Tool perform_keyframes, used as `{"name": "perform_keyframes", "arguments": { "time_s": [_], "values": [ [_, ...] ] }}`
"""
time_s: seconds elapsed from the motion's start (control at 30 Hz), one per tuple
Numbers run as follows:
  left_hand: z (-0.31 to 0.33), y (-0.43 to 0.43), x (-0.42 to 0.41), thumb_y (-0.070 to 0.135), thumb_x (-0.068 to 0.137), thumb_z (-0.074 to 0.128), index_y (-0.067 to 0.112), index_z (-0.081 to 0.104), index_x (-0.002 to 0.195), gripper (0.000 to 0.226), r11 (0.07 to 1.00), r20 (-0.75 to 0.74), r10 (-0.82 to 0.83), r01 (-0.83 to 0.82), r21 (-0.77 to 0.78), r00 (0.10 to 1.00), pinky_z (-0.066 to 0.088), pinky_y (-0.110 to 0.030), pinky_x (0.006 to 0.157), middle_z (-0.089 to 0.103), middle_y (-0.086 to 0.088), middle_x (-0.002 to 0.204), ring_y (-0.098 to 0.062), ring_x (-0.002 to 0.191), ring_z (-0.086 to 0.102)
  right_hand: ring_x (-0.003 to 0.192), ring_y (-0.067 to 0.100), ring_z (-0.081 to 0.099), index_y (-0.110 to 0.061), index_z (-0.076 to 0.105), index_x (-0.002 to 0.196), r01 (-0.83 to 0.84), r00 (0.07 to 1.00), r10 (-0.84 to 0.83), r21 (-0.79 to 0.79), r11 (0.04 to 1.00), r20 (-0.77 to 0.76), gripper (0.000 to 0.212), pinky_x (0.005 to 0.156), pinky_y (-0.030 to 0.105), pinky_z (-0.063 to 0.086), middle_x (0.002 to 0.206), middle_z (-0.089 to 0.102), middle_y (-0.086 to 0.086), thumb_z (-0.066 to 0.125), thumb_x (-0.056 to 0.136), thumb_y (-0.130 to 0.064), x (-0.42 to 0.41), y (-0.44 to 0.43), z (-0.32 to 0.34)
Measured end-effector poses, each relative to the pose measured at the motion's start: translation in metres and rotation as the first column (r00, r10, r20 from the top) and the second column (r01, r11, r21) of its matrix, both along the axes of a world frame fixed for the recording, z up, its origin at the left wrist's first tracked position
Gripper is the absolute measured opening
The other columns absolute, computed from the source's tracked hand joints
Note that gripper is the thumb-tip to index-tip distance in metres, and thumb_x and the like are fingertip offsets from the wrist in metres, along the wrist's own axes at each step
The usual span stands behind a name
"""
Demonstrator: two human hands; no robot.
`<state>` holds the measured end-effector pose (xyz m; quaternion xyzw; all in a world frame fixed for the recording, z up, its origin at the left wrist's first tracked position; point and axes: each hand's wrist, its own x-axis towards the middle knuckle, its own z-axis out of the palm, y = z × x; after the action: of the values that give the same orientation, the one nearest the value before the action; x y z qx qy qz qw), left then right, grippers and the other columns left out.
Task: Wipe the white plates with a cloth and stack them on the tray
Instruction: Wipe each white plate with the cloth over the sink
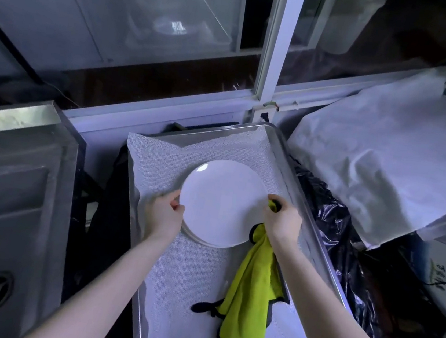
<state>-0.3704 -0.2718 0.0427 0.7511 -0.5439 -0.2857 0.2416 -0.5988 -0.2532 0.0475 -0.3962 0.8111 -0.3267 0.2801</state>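
A white plate (pixel 220 202) lies on top of a low stack of white plates on the metal tray (pixel 287 160), which is lined with white mesh. My left hand (pixel 164 213) grips the top plate's left rim, thumb on top. At the plate's right rim is my right hand (pixel 283 221); it holds the yellow-green cloth (pixel 249 298) with dark edging. The cloth hangs down onto the tray liner. Whether the right fingers also touch the plate is unclear.
A steel sink (pixel 7 198) with a drain lies to the left. White cloth covers a bulky shape (pixel 385 166) at the right, above black plastic bags (pixel 334 238). A window frame (pixel 276 49) stands behind the tray.
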Motion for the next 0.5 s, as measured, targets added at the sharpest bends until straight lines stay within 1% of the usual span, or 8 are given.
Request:
{"name": "perform_keyframes", "arguments": {
  "time_s": [0.03,0.1,0.17,0.23,0.33,0.4,0.43,0.5],
  "values": [
    [0.0,0.0,0.0,0.005,0.092,0.065,0.02,0.075,0.116,0.03,1.0,0.006,-0.001,0.001,-0.003,1.0,0.038,-0.02,0.07,0.068,-0.006,0.096,-0.018,0.083,0.059,0.072,0.023,0.056,-0.018,0.073,0.109,-0.007,1.0,0.007,0.001,1.0,-0.003,0.032,0.065,0.028,0.044,0.086,0.071,0.008,0.057,0.084,-0.005,-0.001,0.001,0.001],
    [-0.002,0.001,0.0,0.007,0.093,0.065,0.021,0.074,0.118,0.03,1.0,0.019,-0.003,0.003,-0.004,1.0,0.033,-0.013,0.062,0.068,-0.006,0.099,-0.016,0.083,0.057,0.075,0.032,0.062,-0.016,0.073,0.106,-0.032,0.999,0.032,0.013,0.999,0.003,0.031,0.068,0.034,0.05,0.088,0.073,0.013,0.056,0.084,-0.004,-0.003,0.001,0.003],
    [-0.003,0.001,0.0,0.008,0.094,0.064,0.021,0.073,0.12,0.031,1.0,0.013,0.001,-0.001,0.009,1.0,0.032,-0.014,0.064,0.068,-0.006,0.102,-0.015,0.085,0.056,0.078,0.033,0.064,-0.014,0.072,0.109,-0.067,0.998,0.067,0.034,0.997,0.016,0.031,0.07,0.036,0.052,0.084,0.072,0.012,0.055,0.085,-0.004,-0.006,0.001,0.005],
    [-0.003,0.001,0.002,0.009,0.094,0.064,0.019,0.07,0.126,0.034,0.999,-0.032,0.007,-0.006,0.034,0.999,0.036,-0.019,0.075,0.068,-0.007,0.104,-0.018,0.089,0.058,0.078,0.025,0.063,-0.018,0.069,0.12,-0.067,0.998,0.066,0.043,0.997,0.025,0.036,0.068,0.03,0.048,0.088,0.071,0.005,0.056,0.088,-0.008,-0.007,0.002,0.008],
    [0.001,0.003,0.01,0.014,0.093,0.067,0.019,0.064,0.134,0.041,0.999,-0.139,0.031,-0.026,0.037,0.99,0.042,-0.026,0.084,0.067,-0.004,0.104,-0.019,0.093,0.06,0.101,0.024,0.064,-0.019,0.065,0.127,-0.043,0.999,0.043,-0.04,0.998,-0.001,0.037,0.079,0.024,0.042,0.108,0.072,0.006,0.059,0.091,-0.014,0.003,0.009,0.018],
    [0.007,0.008,0.021,0.02,0.093,0.069,0.022,0.064,0.133,0.04,0.999,-0.187,0.036,-0.033,0.019,0.982,0.042,-0.022,0.079,0.067,0.001,0.102,-0.015,0.09,0.061,0.106,0.019,0.063,-0.018,0.067,0.124,-0.066,0.997,0.071,-0.147,0.987,0.03,0.033,0.079,0.013,0.037,0.111,0.071,0.004,0.063,0.091,-0.016,0.02,0.019,0.031],
    [0.011,0.011,0.024,0.021,0.093,0.07,0.024,0.066,0.13,0.037,1.0,-0.221,0.031,-0.031,0.006,0.975,0.042,-0.018,0.074,0.067,0.004,0.099,-0.011,0.087,0.061,0.105,0.015,0.063,-0.019,0.068,0.122,-0.091,0.993,0.104,-0.191,0.977,0.059,0.031,0.078,0.009,0.036,0.11,0.071,0.001,0.064,0.091,-0.017,0.028,0.023,0.038],
    [0.024,0.021,0.035,0.02,0.092,0.071,0.026,0.07,0.12,0.029,0.999,-0.339,0.04,-0.048,-0.016,0.94,0.044,-0.012,0.067,0.067,0.008,0.093,-0.008,0.083,0.062,0.101,0.005,0.061,-0.023,0.069,0.119,-0.157,0.979,0.185,-0.259,0.953,0.088,0.029,0.077,0.002,0.037,0.108,0.07,-0.007,0.066,0.09,-0.018,0.049,0.03,0.058]
  ]
}}
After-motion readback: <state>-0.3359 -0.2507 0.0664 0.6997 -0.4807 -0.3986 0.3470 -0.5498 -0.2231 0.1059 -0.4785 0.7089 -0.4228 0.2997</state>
